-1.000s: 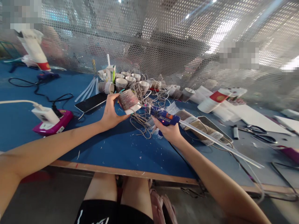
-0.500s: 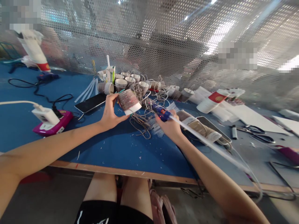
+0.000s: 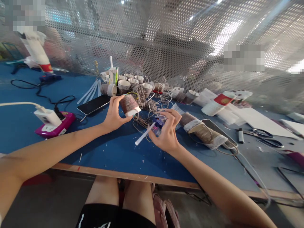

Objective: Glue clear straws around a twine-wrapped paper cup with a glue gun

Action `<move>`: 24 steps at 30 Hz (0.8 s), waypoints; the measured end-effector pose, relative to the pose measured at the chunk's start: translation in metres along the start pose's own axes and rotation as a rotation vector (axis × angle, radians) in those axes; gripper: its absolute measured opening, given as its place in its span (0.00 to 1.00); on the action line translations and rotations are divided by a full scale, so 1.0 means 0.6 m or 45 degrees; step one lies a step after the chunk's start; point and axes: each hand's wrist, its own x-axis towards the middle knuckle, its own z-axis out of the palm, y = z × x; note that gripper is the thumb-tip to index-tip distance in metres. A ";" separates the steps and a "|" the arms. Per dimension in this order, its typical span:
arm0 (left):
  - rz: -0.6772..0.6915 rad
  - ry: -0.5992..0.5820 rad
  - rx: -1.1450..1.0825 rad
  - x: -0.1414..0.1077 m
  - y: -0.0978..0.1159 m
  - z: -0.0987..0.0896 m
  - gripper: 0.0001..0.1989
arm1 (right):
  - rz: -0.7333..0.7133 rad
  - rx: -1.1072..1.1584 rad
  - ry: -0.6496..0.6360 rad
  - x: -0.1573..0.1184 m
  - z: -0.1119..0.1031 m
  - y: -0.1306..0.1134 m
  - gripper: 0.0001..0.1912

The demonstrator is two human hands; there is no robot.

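Observation:
My left hand grips a paper cup wrapped in brownish cord, tilted on its side, thumb below and fingers above. My right hand is curled around a blue hot glue gun, its thumb against the near side; the hand hides part of the gun. A long white glue stick juts from the gun toward the lower left. Behind both hands lies a tangle of grey-brown cord. Several cord-wrapped paper cups stand beyond it.
A black phone and a purple power strip lie to the left. On the right are a wrapped bundle, scissors and a stack of white paper cups. Perforated metal mesh rises behind the table.
My right hand has swung the glue gun round: its stick pointed right toward my forearm and now points lower left. The wrapped cup has shifted slightly left and turned a little in my left hand.

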 end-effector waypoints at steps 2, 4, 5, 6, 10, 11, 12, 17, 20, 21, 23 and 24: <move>-0.029 -0.012 0.012 0.000 0.001 0.000 0.40 | -0.139 0.142 -0.055 0.004 -0.008 -0.010 0.38; -0.024 -0.013 -0.001 -0.001 0.002 -0.001 0.39 | -0.223 0.281 -0.196 0.007 -0.016 -0.013 0.38; -0.010 -0.010 -0.010 0.000 0.002 -0.001 0.39 | -0.251 0.340 -0.272 0.008 -0.018 -0.012 0.37; 0.006 -0.006 -0.019 0.000 0.003 -0.001 0.39 | -0.270 0.382 -0.339 0.008 -0.019 -0.012 0.36; 0.056 0.018 -0.042 0.000 0.003 -0.002 0.39 | -0.225 0.400 -0.507 0.006 -0.018 -0.009 0.31; 0.055 0.020 -0.055 0.000 0.003 -0.002 0.39 | -0.195 0.389 -0.521 0.006 -0.018 -0.008 0.31; 0.045 0.017 -0.073 -0.001 0.002 -0.002 0.39 | -0.162 0.379 -0.518 0.006 -0.018 -0.008 0.31; -0.065 -0.031 -0.206 -0.005 0.000 -0.001 0.40 | 0.049 0.377 -0.387 0.008 -0.014 -0.002 0.23; -0.076 -0.024 -0.281 -0.007 0.000 0.000 0.40 | 0.286 0.396 -0.302 0.007 -0.004 0.013 0.13; -0.075 -0.023 -0.300 -0.007 0.000 0.000 0.40 | 0.386 0.399 -0.242 0.007 0.000 0.019 0.12; -0.079 -0.027 -0.331 -0.006 0.001 0.001 0.39 | 0.548 0.438 -0.080 0.007 0.003 0.030 0.12; -0.085 -0.030 -0.347 -0.006 0.002 0.002 0.39 | 0.574 0.497 0.002 0.009 0.004 0.034 0.12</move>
